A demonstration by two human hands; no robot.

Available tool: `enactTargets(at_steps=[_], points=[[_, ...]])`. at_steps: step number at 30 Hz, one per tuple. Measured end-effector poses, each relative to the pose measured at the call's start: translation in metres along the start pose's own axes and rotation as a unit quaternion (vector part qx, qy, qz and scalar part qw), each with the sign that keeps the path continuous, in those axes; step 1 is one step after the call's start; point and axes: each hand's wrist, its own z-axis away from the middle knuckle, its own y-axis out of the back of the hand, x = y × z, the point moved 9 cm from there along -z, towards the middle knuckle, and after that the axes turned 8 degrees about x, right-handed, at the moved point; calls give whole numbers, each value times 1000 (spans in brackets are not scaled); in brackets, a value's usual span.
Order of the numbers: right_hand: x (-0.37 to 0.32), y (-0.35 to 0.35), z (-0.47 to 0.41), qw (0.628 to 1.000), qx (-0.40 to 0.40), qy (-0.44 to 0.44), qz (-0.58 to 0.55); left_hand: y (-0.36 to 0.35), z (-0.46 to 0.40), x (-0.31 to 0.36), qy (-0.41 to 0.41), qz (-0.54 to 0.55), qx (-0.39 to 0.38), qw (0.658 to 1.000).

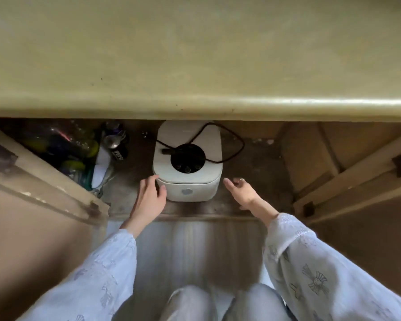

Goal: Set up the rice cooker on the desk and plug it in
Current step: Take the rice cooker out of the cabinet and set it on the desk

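Under the desk (195, 66), the cooker (187, 167) sits on the cabinet floor, left hand (149, 200) open at its left corner, right hand (243, 193) open just beside; the loose cord (232, 144) draped on top could snag during lifting.

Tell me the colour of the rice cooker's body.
White, with a black round panel on top; head view shows the rice cooker.

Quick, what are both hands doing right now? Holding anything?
Left hand: open, empty, fingertips at the rice cooker, left side.
Right hand: open, empty, beside the cooker's right side, not touching.
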Motion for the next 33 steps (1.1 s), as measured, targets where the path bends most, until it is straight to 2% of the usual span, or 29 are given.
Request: enactTargets(at_steps=[3, 9, 11, 15, 17, 24, 26, 27, 29, 31, 33], points=[[-3, -16, -47, 984, 7, -40, -175, -29, -44, -32, 67, 105, 4, 992], [-24, -64, -107, 954, -37, -1, -299, -59, -106, -43, 87, 325, 27, 941], [-20, -77, -115, 942, -37, 10, -334, -66, -113, -49, 80, 341, 37, 936], [-4, -77, -118, 945, -7, 31, -327, -76, -100, -59, 66, 361, 52, 929], [0, -73, -108, 946, 5, 36, -322, -72, -89, -66, 78, 338, 68, 936], [39, -69, -75, 949, -15, 53, -311, -45, -49, -84, 81, 293, 194, 933], [50, -69, -79, 954, -20, 28, -297, -44, -46, -88, 69, 273, 206, 937], [52, -69, -80, 955, -20, 16, -295, -45, -48, -90, 68, 278, 199, 937], [48, -71, -79, 950, -19, 11, -311, -54, -56, -92, 102, 361, 145, 916], [41, -75, -78, 948, -21, 30, -317, -72, -64, -85, 142, 450, 34, 881], [34, -80, -78, 941, -38, 48, -334, -80, -68, -77, 134, 460, -57, 876]])
